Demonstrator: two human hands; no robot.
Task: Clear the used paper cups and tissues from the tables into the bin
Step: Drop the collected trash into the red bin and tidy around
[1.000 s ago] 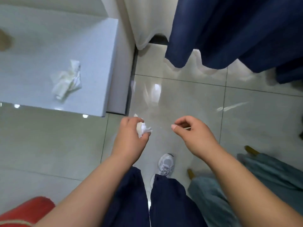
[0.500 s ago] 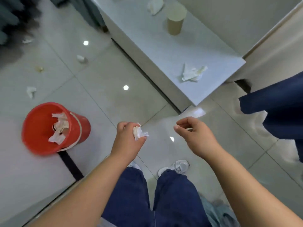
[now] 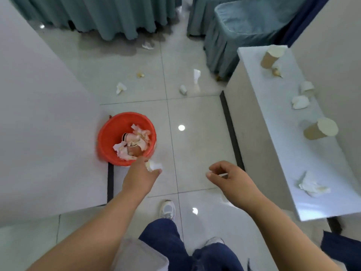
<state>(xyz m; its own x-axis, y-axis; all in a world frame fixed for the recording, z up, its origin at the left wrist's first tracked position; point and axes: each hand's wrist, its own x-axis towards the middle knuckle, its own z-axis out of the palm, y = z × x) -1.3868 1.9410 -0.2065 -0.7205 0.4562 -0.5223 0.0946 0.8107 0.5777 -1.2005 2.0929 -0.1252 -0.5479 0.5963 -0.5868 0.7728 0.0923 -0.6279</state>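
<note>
White table point(image 3: 293, 153) with 2 paper cups point(image 3: 314, 132), 4 tissues point(image 3: 300, 102)

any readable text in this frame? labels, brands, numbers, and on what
No readable text anywhere in the head view.
Paper cups on the right table: plain brown sides, no print shows.
Red bin: no label shows.
Cup in the bin: too blurred to tell.
Tissue held in the left hand: blank.
</note>
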